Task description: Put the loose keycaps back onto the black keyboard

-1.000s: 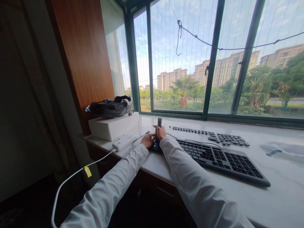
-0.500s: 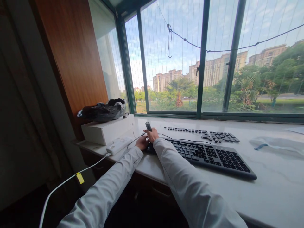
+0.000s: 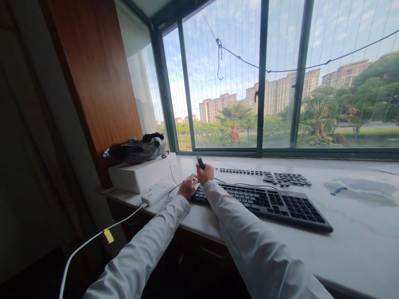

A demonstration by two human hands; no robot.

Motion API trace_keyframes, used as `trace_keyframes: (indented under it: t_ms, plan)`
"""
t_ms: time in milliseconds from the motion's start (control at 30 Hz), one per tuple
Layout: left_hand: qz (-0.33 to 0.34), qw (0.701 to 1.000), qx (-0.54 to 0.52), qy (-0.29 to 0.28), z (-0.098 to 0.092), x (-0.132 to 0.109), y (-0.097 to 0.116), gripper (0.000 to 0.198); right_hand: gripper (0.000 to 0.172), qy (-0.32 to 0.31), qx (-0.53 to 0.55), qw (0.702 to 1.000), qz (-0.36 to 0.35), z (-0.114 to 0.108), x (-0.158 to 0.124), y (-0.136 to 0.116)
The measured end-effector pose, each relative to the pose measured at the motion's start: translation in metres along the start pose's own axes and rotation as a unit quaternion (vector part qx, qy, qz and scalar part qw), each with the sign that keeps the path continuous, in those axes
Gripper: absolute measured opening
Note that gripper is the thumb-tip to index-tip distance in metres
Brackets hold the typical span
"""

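R hand [image 3: 205, 174] fisted round tilted tool [image 3: 200, 162]; L hand [image 3: 187, 187] at keyboard [image 3: 264, 201] edge.

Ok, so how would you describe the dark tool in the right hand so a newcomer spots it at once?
On the white counter under the big window lies a black keyboard. At its left end the right hand grips a short dark tool, tip tilted up-left. Unlike the loose keycaps behind, it is raised off the counter.

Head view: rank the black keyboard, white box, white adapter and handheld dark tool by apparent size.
1. black keyboard
2. white box
3. white adapter
4. dark tool, partly hidden in the right hand
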State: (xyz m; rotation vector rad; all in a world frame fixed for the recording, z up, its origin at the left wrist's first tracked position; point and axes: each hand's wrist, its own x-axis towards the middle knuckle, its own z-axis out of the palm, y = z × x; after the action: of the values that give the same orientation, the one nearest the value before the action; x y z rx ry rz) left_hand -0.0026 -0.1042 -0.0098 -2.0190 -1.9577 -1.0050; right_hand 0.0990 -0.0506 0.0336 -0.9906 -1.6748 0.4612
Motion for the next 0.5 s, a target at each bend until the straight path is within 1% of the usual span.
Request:
trace_keyframes:
  t_ms: [100, 167, 233, 300, 400, 500]
  plan:
    - [0.032, 0.999, -0.004, 0.013, 0.000, 0.000, 0.001, 0.023, 0.031, -0.056, -0.094, 0.993, -0.041, -0.021, 0.000, 0.000]
    - [0.030, 0.999, -0.009, 0.023, 0.000, 0.000, 0.000, 0.021, 0.030, -0.090, -0.160, 0.980, -0.080, -0.040, -0.002, 0.003]
    - [0.017, 0.999, -0.016, 0.031, 0.000, 0.000, -0.001, 0.020, 0.029, -0.110, -0.223, 0.962, -0.111, -0.064, -0.004, 0.007]
    - [0.009, 0.999, -0.022, 0.032, 0.000, 0.000, -0.002, 0.018, 0.029, -0.115, -0.283, 0.943, -0.128, -0.091, -0.006, 0.013]
    - [0.008, 0.999, -0.027, 0.032, -0.001, -0.001, -0.003, 0.017, 0.029, -0.119, -0.356, 0.916, -0.143, -0.139, -0.010, 0.024]
    - [-0.001, 0.999, -0.033, 0.033, -0.003, -0.002, -0.002, 0.018, 0.028, -0.148, -0.415, 0.883, -0.165, -0.189, -0.013, 0.039]
